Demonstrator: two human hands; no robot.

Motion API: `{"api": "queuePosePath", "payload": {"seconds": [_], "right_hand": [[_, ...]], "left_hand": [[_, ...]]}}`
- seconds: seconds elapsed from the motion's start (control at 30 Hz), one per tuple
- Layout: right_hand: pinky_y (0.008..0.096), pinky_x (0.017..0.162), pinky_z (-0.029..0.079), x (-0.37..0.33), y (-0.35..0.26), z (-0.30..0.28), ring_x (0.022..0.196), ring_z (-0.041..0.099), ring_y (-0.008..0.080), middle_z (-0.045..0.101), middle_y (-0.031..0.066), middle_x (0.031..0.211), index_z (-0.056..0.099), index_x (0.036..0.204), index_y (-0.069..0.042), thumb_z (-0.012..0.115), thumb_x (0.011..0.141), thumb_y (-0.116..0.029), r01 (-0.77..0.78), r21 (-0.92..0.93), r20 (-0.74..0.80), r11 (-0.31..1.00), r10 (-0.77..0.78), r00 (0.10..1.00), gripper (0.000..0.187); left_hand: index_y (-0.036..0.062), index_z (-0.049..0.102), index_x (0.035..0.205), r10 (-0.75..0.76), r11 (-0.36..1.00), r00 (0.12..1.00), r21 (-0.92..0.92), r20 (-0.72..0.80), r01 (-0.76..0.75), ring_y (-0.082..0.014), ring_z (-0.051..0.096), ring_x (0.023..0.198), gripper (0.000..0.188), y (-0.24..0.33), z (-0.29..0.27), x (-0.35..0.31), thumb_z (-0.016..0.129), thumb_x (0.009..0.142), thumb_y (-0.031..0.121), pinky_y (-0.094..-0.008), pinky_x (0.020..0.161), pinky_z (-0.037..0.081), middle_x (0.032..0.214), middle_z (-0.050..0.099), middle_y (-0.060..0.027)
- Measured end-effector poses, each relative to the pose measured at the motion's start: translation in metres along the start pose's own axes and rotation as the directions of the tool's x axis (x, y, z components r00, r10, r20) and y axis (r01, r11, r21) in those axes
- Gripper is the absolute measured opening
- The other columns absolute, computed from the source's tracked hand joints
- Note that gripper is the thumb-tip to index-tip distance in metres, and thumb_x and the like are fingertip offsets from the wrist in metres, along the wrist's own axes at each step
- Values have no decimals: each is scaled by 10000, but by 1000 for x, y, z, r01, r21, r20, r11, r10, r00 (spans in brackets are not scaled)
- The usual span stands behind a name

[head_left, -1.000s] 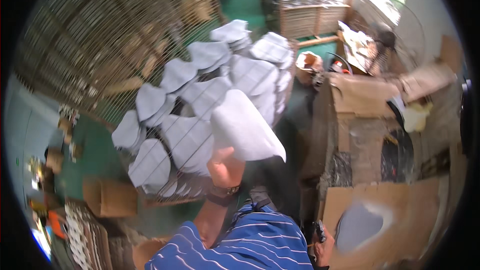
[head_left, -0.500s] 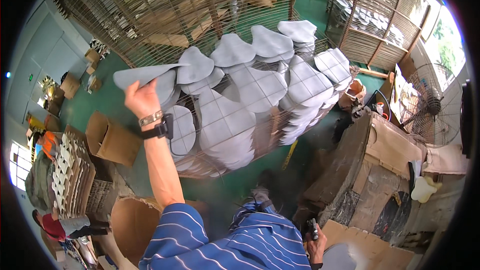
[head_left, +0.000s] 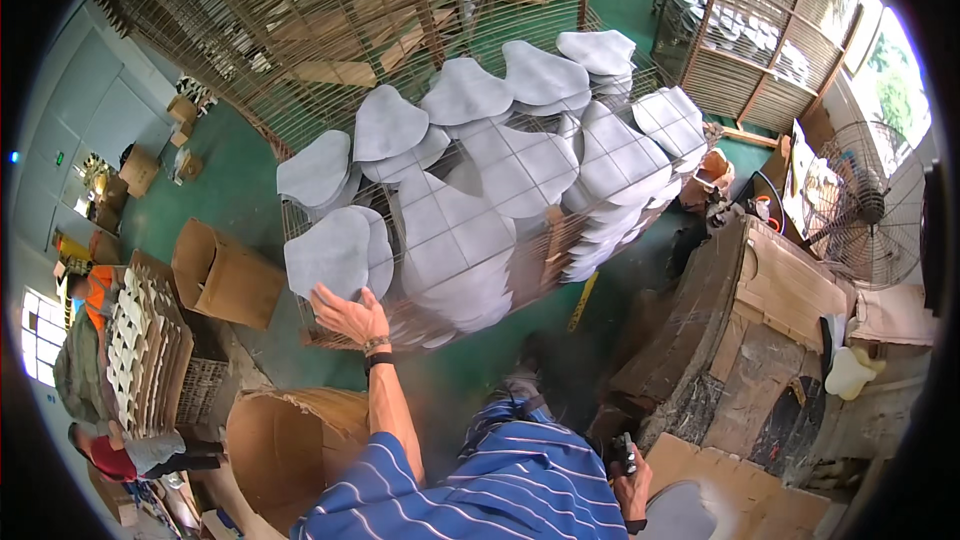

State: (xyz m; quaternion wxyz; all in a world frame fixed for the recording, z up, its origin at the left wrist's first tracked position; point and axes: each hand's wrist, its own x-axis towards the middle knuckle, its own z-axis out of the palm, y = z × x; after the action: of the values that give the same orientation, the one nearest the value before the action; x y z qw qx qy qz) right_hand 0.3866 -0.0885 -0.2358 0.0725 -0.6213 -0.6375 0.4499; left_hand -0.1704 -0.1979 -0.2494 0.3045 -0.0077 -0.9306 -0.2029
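Observation:
Thin grey sheets with rounded outlines [head_left: 520,170] lie overlapping in rows on a tilted wire rack [head_left: 440,338]. My left hand [head_left: 350,316] is at the rack's near left corner, its fingers spread and the thumb apart. Its fingertips meet the lower edge of a rounded grey sheet [head_left: 328,248], which lies over another sheet. Behind that sheet, another grey sheet [head_left: 315,168] rests at the back left of the rack. Low on the right, my right hand [head_left: 630,490] is closed round a small black handheld tool [head_left: 624,453]. Close to it lies a grey sheet [head_left: 682,512].
Cardboard boxes [head_left: 228,275] stand left of the rack, with a large carton [head_left: 275,455] nearer me. A cardboard-covered bench [head_left: 735,370] is at right, below a caged fan [head_left: 868,205]. More wire racks [head_left: 350,10] rise behind. Two people [head_left: 105,450] are at far left.
My left hand has come down and toward me from the back left corner, where it held a sheet. Grey sheets now lie flat at both left places, and its fingers have spread.

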Motion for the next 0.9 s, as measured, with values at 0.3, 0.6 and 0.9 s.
{"api": "queuePosePath", "payload": {"seconds": [0.3,0.6,0.9], "right_hand": [[362,821,511,-43,-26,5,868,654,219,726,140,982,635,1314,-16,690,784,-13,77,191,-101,979,-59,993,533],[366,792,512,-91,5,31,831,657,223,717,151,923,660,1290,-44,692,787,-58,-11,274,-261,962,85,962,505],[411,686,507,-128,83,70,717,662,274,702,196,811,687,1238,-51,700,761,-120,-127,167,-310,978,175,934,482]], "left_hand": [[-44,388,1452,476,724,877,-595,64,-349,-462,437,1336,710,87,-4,-47,674,831,149,-567,1133,301,1410,506,-264],[73,621,1243,908,406,-59,-905,415,-125,-319,679,995,395,147,-27,-183,678,863,168,-423,884,546,1051,700,-133],[62,646,1234,861,459,-189,-882,472,-111,-305,689,990,383,117,-19,-216,660,876,200,-412,893,552,1054,718,-131]]}}
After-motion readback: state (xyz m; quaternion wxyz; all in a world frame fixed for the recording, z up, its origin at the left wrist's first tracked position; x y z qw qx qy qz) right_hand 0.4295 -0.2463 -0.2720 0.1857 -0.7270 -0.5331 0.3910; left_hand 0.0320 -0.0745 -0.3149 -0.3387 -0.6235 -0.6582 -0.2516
